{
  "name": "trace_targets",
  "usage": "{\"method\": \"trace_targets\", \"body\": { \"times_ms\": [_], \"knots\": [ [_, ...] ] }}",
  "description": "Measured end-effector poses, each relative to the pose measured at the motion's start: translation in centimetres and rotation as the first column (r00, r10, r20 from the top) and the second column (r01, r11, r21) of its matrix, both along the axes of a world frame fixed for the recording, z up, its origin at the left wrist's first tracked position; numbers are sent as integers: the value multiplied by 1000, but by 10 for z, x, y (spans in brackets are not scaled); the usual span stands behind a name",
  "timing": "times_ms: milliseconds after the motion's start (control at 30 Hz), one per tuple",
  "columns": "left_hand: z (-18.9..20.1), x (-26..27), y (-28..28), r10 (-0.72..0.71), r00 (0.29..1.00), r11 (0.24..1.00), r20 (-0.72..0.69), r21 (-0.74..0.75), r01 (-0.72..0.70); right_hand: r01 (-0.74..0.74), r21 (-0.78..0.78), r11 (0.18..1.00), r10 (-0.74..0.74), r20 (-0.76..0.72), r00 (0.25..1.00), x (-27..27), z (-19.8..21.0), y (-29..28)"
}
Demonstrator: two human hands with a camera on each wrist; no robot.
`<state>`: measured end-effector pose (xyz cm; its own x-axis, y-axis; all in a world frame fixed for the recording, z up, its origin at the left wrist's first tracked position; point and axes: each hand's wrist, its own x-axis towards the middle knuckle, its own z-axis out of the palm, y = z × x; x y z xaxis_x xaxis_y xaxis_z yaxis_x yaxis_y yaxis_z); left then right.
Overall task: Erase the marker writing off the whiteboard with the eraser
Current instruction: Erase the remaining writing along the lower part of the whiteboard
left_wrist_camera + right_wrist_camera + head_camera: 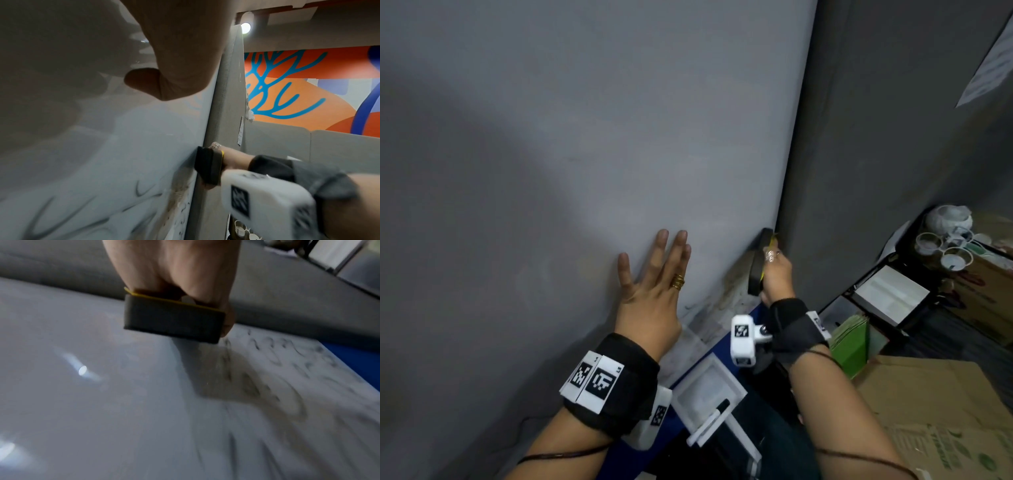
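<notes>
A large whiteboard (585, 137) stands upright and fills the left of the head view. My left hand (654, 274) lies flat against it with fingers straight and spread. My right hand (775, 270) grips a dark eraser (758, 263) with a yellow back at the board's right edge. The right wrist view shows the eraser (174, 321) with its felt facing the whiteboard (82, 386); I cannot tell if it touches. Smeared marker writing (277, 369) covers the lower right corner. In the left wrist view the eraser (207, 165) sits at the board's edge above marker writing (144, 191).
A grey partition (876, 137) adjoins the board's right edge. Below the board, a white tray (709, 387) holds a marker (709, 425). Cardboard boxes (928, 411), green packs (852, 339) and cups (945, 246) crowd the floor at right.
</notes>
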<state>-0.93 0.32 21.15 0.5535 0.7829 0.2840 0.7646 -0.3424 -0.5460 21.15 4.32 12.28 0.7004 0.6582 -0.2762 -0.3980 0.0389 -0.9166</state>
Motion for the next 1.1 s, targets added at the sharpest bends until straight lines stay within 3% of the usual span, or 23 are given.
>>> {"method": "trace_targets", "body": {
  "times_ms": [133,233,367,433,533,667,800,933,1033,1100],
  "knots": [
    [2,0,0,-2,1000,1000,1,-24,2,16,7,1000,-16,40,999,12,20,3],
    [-1,5,-2,20,1000,1000,6,-16,-20,-133,49,990,125,144,982,-31,18,-29],
    [-2,11,-7,72,997,997,13,3,-72,-323,56,945,317,90,944,-66,-1,-51],
    [-2,10,-8,83,996,996,9,23,-84,-299,36,954,297,50,954,-48,-7,-42],
    [-3,7,-11,63,998,998,4,5,-63,-146,-45,988,143,-64,988,1,-12,-20],
    [-18,-5,-27,81,996,997,48,-1,-81,-130,-178,975,117,-82,990,40,-41,3],
    [-33,-23,-34,148,986,989,76,-6,-148,-139,-109,984,135,-38,990,-21,-28,-25],
    [-40,-28,-29,165,985,986,54,7,-165,-302,-11,953,301,115,947,-89,-34,-62],
    [-42,-26,-28,185,981,983,54,7,-186,-363,-11,932,361,133,923,-106,-31,-71],
    [-41,-26,-28,196,980,981,41,2,-196,-284,-11,959,283,119,952,-94,-26,-62]
  ]
}}
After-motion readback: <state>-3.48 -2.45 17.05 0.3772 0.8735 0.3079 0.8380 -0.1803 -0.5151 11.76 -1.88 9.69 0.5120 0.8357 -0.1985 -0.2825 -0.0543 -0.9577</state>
